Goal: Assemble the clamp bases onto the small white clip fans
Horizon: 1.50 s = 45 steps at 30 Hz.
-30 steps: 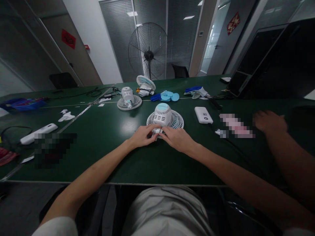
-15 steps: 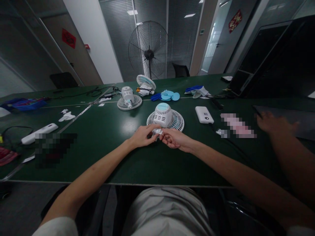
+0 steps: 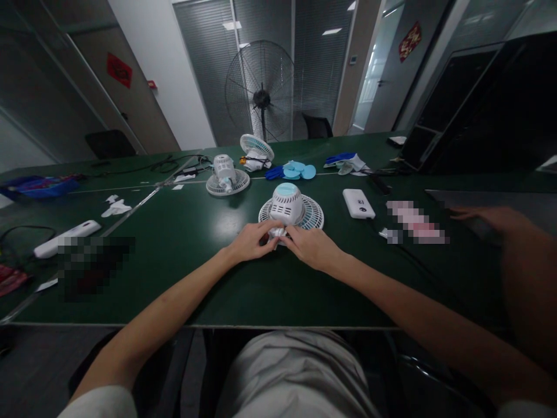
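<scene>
A small white fan point(image 3: 287, 204) with a light-blue round cap lies with its grille down on the green table in front of me. At its near side a small white neck part point(image 3: 277, 232) sticks out between my hands. My left hand point(image 3: 252, 241) pinches this part from the left, thumb below and fingers above. From the right, my right hand point(image 3: 314, 247) has its thumb and fingertips closed on the same part. The fingers cover most of it, so its details are hidden.
Two similar fans point(image 3: 226, 177) point(image 3: 257, 154) stand farther back, beside light-blue discs point(image 3: 298, 170). Gloves point(image 3: 348, 162) lie behind a white power bank point(image 3: 358, 204). A white bar-shaped device point(image 3: 67, 239) rests at left. Another person's hand point(image 3: 491, 217) is at right near a laptop.
My right hand has turned from palm-up to knuckles-up while staying at the neck part. My left hand keeps its pinch. The other person's hand at right has shifted.
</scene>
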{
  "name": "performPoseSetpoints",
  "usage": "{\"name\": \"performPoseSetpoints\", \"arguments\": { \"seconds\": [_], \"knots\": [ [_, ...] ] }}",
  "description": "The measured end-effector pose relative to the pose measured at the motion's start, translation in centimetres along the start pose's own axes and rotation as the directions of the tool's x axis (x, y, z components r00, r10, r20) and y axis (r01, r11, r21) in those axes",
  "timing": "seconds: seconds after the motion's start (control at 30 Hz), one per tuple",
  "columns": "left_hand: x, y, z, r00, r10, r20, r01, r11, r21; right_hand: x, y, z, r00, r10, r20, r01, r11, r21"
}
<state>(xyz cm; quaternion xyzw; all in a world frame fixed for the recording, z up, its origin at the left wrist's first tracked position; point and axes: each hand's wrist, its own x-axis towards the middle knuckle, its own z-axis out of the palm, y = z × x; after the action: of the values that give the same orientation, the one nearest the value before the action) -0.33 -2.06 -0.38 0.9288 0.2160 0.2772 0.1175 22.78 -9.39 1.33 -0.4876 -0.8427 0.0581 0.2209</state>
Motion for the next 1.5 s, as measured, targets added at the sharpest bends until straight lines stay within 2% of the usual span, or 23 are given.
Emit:
{"name": "performPoseSetpoints", "arguments": {
  "seconds": [0.2,0.27,0.3,0.33,0.4,0.47,0.5,0.53,0.6,0.67,0.8,0.93,1.03,1.17,1.27,1.4,1.5],
  "knots": [
    [0.0,0.2,-0.2,1.000,-0.001,0.015,0.001,1.000,-0.004,0.1,0.1,0.2,1.000,0.023,-0.006,-0.022,0.983,0.180],
    [0.0,0.2,-0.2,1.000,0.002,0.011,-0.002,1.000,0.001,0.2,-0.1,0.3,0.998,0.044,0.039,-0.054,0.940,0.336],
    [0.0,0.2,-0.1,1.000,0.005,0.009,-0.005,1.000,0.005,0.3,-0.2,0.4,0.992,0.080,0.095,-0.114,0.886,0.450],
    [0.0,0.1,-0.1,1.000,0.009,0.008,-0.009,1.000,0.010,0.5,-0.2,0.5,0.976,0.125,0.177,-0.205,0.797,0.568],
    [0.0,0.1,-0.1,1.000,0.013,0.001,-0.013,1.000,0.021,0.8,-0.2,0.7,0.905,0.195,0.378,-0.422,0.525,0.739],
    [0.0,0.1,0.0,1.000,0.010,0.001,-0.010,1.000,0.027,1.2,-0.1,0.7,0.818,0.180,0.547,-0.575,0.231,0.785],
    [0.0,0.1,-0.1,1.000,0.008,0.004,-0.008,1.000,0.026,1.3,0.1,0.7,0.788,0.151,0.597,-0.614,0.119,0.780],
    [0.0,0.1,-0.1,1.000,0.006,0.009,-0.006,1.000,0.025,1.4,0.2,0.6,0.768,0.119,0.630,-0.637,0.040,0.769],
    [0.1,0.2,-0.1,1.000,0.003,0.014,-0.003,1.000,0.027,1.5,0.4,0.5,0.750,0.088,0.655,-0.656,-0.021,0.754],
    [0.1,0.5,-0.3,1.000,-0.004,0.017,0.004,0.999,0.040,1.5,0.4,0.5,0.759,0.131,0.637,-0.645,0.019,0.764],
    [0.5,1.1,-1.1,0.997,-0.056,0.051,0.046,0.985,0.167,1.4,0.5,1.3,0.808,0.288,0.514,-0.583,0.270,0.766],
    [0.6,1.1,-2.7,0.989,-0.139,0.054,0.116,0.946,0.303,1.2,0.7,2.1,0.904,0.255,0.343,-0.426,0.484,0.764],
    [-0.2,0.7,-4.6,0.982,-0.175,0.066,0.145,0.935,0.323,0.8,0.7,2.0,0.943,0.236,0.235,-0.330,0.568,0.754],
    [-3.3,0.0,-7.8,0.959,-0.275,0.074,0.227,0.895,0.385,0.6,1.1,1.4,0.956,0.269,0.121,-0.271,0.637,0.721],
    [-6.6,-0.4,-10.4,0.905,-0.425,0.025,0.369,0.812,0.452,0.9,1.9,1.3,0.946,0.311,0.094,-0.288,0.667,0.687],
    [-11.4,-1.1,-14.0,0.777,-0.621,-0.103,0.579,0.641,0.505,1.2,2.7,1.6,0.928,0.354,0.112,-0.331,0.654,0.680],
    [-14.2,-2.7,-16.3,0.685,-0.695,-0.218,0.681,0.504,0.531,1.2,2.8,1.8,0.936,0.329,0.124,-0.322,0.663,0.676]
  ]
}}
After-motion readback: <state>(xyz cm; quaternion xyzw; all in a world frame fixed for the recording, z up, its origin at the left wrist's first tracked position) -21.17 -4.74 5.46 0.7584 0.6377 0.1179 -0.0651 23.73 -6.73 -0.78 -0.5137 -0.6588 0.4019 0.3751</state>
